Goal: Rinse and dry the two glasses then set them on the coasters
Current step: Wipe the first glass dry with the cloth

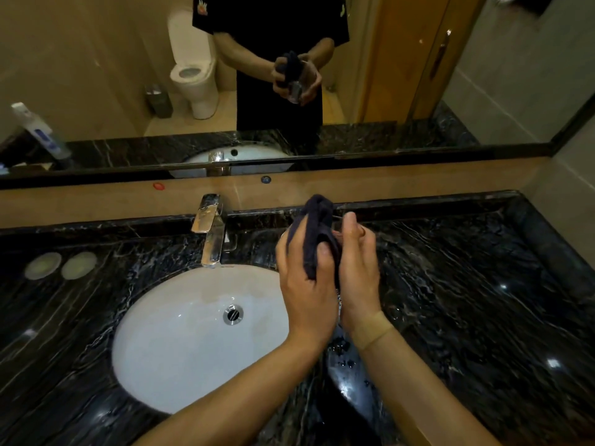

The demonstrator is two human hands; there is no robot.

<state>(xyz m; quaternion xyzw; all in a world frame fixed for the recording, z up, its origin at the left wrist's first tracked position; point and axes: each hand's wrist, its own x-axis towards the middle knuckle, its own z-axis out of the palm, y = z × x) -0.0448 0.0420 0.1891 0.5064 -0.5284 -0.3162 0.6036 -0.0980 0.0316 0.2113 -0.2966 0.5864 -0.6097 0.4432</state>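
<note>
Over the right side of the sink, my left hand (pixel 306 284) grips a dark blue cloth (pixel 317 230) that sticks up between both hands. My right hand (pixel 359 272) is wrapped around a clear glass (pixel 338 302), which my hands and the cloth mostly hide. The mirror shows the glass's reflection (pixel 297 83) with the cloth pushed against it. Two round pale coasters (pixel 42 265) (pixel 79 264) lie side by side on the black marble counter at the far left, with nothing on them. I see only one glass.
A white oval basin (pixel 193 336) is set into the black marble counter (pixel 467 300). A chrome tap (pixel 211 233) stands behind it with no water running. A wide mirror (pixel 96 75) covers the wall above. A toothpaste tube (pixel 42 133) leans at the far left.
</note>
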